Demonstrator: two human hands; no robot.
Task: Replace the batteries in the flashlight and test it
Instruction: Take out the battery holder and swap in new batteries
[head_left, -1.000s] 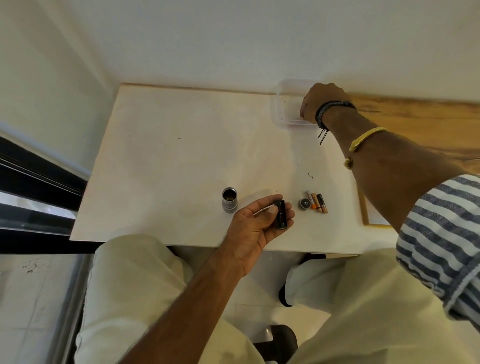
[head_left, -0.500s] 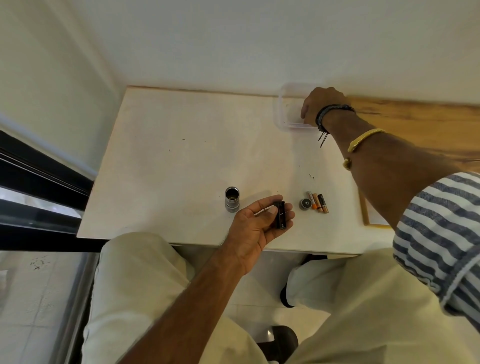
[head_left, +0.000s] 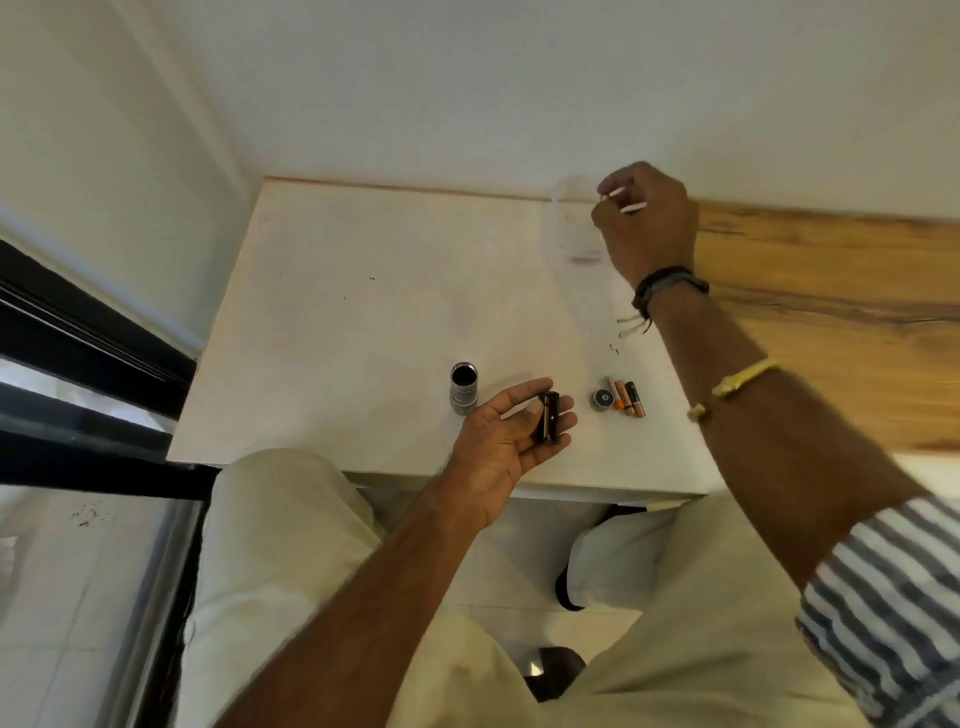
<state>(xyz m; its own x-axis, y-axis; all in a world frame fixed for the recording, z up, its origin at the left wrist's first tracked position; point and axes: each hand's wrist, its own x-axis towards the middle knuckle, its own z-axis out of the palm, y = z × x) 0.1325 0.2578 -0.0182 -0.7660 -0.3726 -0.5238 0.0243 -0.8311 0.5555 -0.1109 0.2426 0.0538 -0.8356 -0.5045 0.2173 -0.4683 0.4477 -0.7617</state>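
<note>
White wall backs a pale desk (head_left: 337, 312) that runs into a wood-grain counter on the right.

The right hand (head_left: 649, 228) has changed most. A second ago it was sunk in the clear container (head_left: 569, 228) at the back edge of the desk. Now it is lifted above the container's rim, and two pale cells (head_left: 632, 208) stick out from between its fingers (head_left: 623, 176). These fingers are curled tight around the cells in a pinch. The hand is blurred, so I cannot tell whether it holds more than two. I take them for the fresh batteries, which would mean the fetching is done and the loading comes next.

The left hand (head_left: 498, 441) has barely moved. It waits palm up over the near edge of the desk. Its fingers (head_left: 519, 392) are loosely half-curled under the black battery holder (head_left: 549, 417), and the thumb lies against the holder's side.

The flashlight body (head_left: 464, 389) stands upright on the desk just left of that hand, with its open end up and nothing touching it. To the right of the hand, the tail cap (head_left: 602, 399) lies beside three old batteries (head_left: 627, 397), which sit side by side and touch one another.

Nothing is reassembled yet. The cells still have to go into the holder, the holder into the body, and the cap back on before any test.
</note>
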